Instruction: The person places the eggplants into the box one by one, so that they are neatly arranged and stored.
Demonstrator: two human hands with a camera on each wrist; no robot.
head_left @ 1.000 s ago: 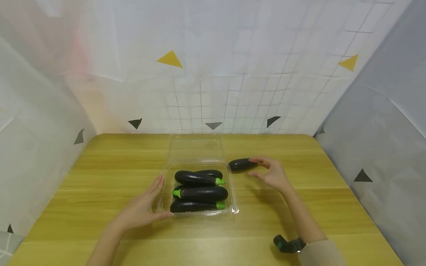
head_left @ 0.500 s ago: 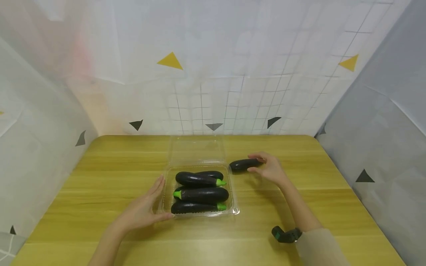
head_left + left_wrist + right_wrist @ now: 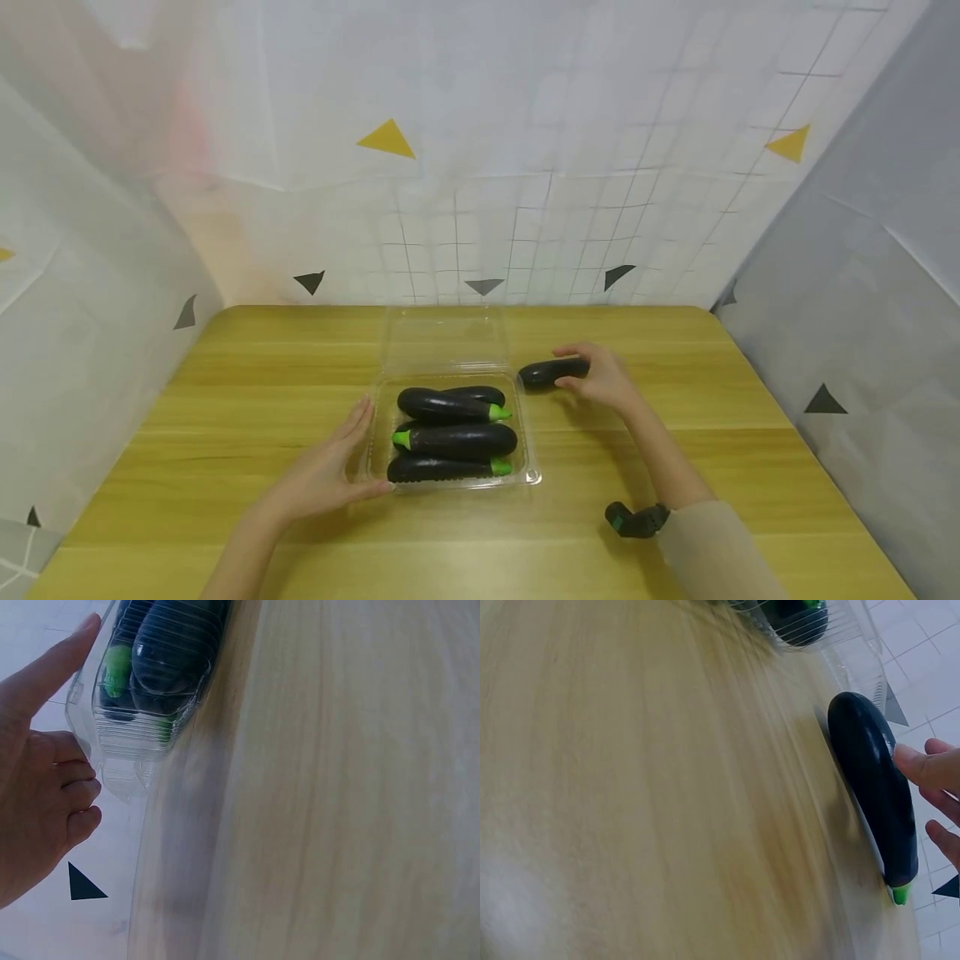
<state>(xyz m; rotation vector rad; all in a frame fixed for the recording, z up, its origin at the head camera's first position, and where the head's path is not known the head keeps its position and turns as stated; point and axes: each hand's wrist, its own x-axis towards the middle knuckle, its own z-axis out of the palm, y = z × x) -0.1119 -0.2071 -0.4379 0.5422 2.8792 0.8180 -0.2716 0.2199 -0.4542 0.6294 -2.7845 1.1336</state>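
Observation:
A clear plastic clamshell box [image 3: 531, 454], lid laid back, holds several dark eggplants [image 3: 457, 440] with green stem ends. My left hand [image 3: 318, 475] is spread at its left side, thumb by the front left corner and fingers along the left edge. In the left wrist view, the thumb [image 3: 64, 660] lies right at the box's rim. Right of the box, a single eggplant [image 3: 543, 374] lies on the table. My right hand [image 3: 603, 382] is over its right part, thumb on the near side and fingers across the far side. The right wrist view shows its thumb tip overlapping the eggplant's upper edge [image 3: 870, 780].
The box's transparent lid [image 3: 442, 337] lies flat behind it, toward the back edge of the wooden table [image 3: 247, 400]. White sheeting with triangles and grid lines [image 3: 480, 208] encloses the back and sides. A black strapped device [image 3: 636, 521] sits at my right wrist.
My right hand has moved left along the loose eggplant, covering more of its right part. The left hand stays beside the box, and the box and eggplants keep their places.

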